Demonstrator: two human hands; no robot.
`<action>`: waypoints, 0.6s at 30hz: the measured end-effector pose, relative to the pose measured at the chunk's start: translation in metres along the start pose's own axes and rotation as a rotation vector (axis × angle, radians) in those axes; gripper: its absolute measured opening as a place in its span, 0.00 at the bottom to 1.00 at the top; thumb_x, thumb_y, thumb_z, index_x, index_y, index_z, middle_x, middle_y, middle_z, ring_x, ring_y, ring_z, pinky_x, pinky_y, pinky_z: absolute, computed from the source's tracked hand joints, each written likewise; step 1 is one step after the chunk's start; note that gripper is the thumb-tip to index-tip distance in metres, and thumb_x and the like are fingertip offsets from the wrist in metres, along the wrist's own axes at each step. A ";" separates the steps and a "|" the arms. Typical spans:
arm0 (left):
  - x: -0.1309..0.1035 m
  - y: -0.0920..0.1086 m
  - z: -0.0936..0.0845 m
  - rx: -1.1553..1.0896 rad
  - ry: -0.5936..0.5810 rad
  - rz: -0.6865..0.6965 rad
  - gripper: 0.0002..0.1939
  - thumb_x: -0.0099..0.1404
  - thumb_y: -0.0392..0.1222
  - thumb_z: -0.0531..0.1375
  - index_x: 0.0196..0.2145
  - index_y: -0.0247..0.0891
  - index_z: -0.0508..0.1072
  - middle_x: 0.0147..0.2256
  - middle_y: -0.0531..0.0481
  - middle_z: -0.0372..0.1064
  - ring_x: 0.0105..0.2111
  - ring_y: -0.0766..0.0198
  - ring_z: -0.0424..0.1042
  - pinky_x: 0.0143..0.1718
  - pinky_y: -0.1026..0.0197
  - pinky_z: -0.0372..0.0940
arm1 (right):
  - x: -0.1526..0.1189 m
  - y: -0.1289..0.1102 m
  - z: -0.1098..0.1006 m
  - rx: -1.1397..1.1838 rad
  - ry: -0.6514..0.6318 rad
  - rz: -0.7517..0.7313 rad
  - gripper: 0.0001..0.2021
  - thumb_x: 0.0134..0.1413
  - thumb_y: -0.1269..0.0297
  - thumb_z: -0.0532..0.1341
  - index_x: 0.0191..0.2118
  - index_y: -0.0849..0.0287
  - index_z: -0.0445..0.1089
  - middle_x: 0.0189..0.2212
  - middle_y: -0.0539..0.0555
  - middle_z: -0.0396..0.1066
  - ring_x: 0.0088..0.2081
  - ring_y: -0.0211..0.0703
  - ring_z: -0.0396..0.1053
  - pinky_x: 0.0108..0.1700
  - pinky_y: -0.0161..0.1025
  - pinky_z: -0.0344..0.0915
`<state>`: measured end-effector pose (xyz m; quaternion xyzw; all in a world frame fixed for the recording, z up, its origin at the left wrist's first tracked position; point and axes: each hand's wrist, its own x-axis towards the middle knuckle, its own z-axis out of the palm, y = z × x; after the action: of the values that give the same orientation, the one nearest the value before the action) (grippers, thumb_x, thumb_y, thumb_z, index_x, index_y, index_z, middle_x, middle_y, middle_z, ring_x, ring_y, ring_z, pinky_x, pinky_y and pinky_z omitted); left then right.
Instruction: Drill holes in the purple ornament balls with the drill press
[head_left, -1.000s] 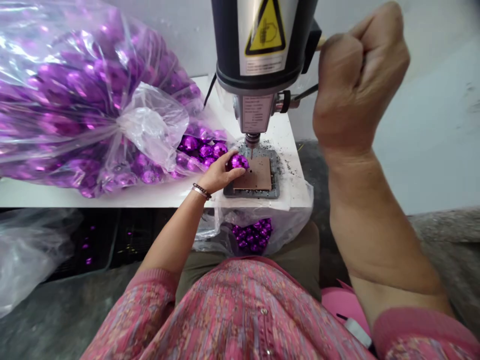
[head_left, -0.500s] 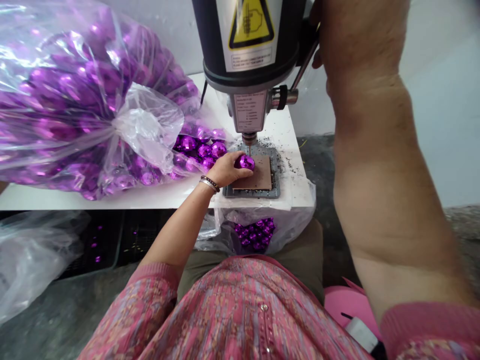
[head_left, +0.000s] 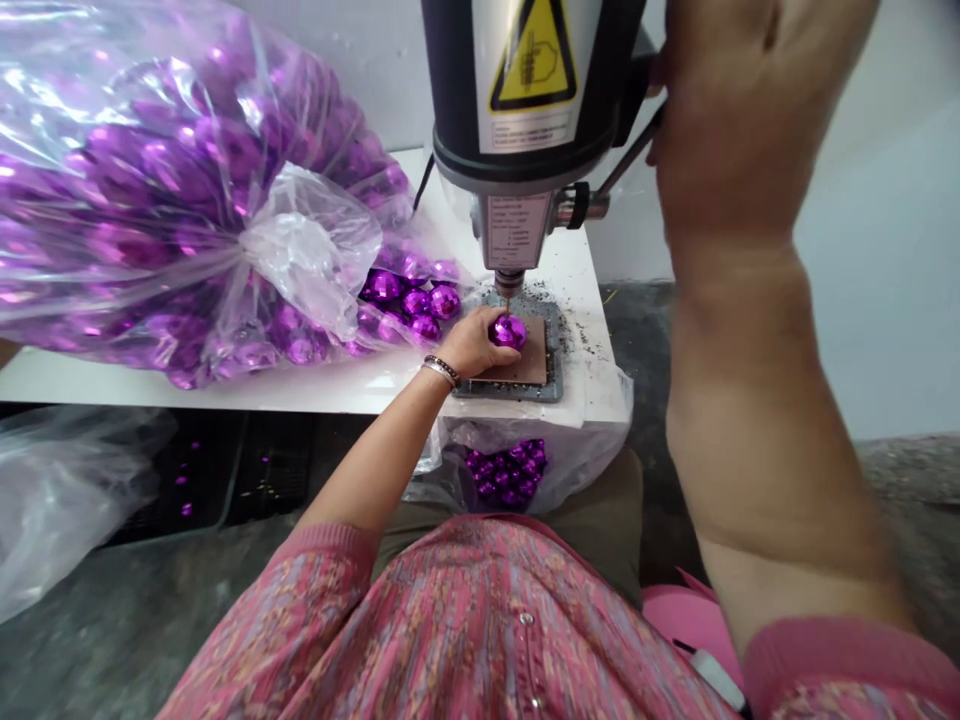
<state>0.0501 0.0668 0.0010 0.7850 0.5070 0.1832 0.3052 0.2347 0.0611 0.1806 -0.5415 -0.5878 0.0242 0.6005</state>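
Note:
A shiny purple ball [head_left: 509, 332] is pinched between the thumb and fingers of my left hand [head_left: 475, 343], over a brown board [head_left: 531, 362] on the grey base plate [head_left: 553, 385]. The thin bit of the drill press [head_left: 517, 110] points down at the top of the ball; whether it touches or enters it is too small to tell. My right hand [head_left: 750, 90] is raised at the upper right, beside the press's lever [head_left: 634, 150]. Its fingers are mostly hidden, so its grip on the lever cannot be made out.
A large clear bag of purple balls [head_left: 172, 200] lies on the white table [head_left: 315, 398] at the left, with several loose ones near my left hand. An opened bag of purple balls [head_left: 510, 472] hangs below the front edge. Dark shavings surround the base plate.
The ball in my left hand has moved slightly right and sits more directly under the bit. The press appears farther right as the view has shifted. My right hand appears slightly lower.

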 end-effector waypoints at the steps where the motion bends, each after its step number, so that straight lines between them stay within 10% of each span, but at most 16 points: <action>1: 0.000 -0.002 0.001 0.005 0.011 -0.001 0.37 0.52 0.38 0.75 0.60 0.29 0.75 0.55 0.38 0.76 0.57 0.48 0.74 0.65 0.51 0.66 | -0.012 -0.001 -0.003 0.014 0.017 -0.014 0.16 0.69 0.67 0.45 0.28 0.57 0.40 0.25 0.44 0.42 0.28 0.17 0.44 0.39 0.29 0.48; 8: 0.000 -0.007 0.008 0.009 0.040 0.022 0.36 0.52 0.39 0.75 0.59 0.35 0.76 0.56 0.42 0.76 0.58 0.49 0.74 0.65 0.51 0.66 | -0.090 0.023 -0.018 -0.067 0.089 -0.210 0.09 0.63 0.66 0.52 0.32 0.63 0.56 0.26 0.46 0.50 0.29 0.20 0.51 0.38 0.26 0.54; 18: -0.003 -0.007 0.011 -0.011 0.055 0.021 0.35 0.53 0.39 0.74 0.59 0.38 0.76 0.55 0.43 0.77 0.58 0.48 0.73 0.65 0.50 0.66 | -0.113 0.055 -0.003 -0.098 0.239 -0.364 0.18 0.70 0.54 0.50 0.34 0.64 0.62 0.28 0.48 0.55 0.31 0.23 0.55 0.37 0.28 0.57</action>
<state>0.0506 0.0631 -0.0121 0.7832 0.5060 0.2109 0.2935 0.2351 0.0064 0.0675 -0.4541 -0.6012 -0.1776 0.6331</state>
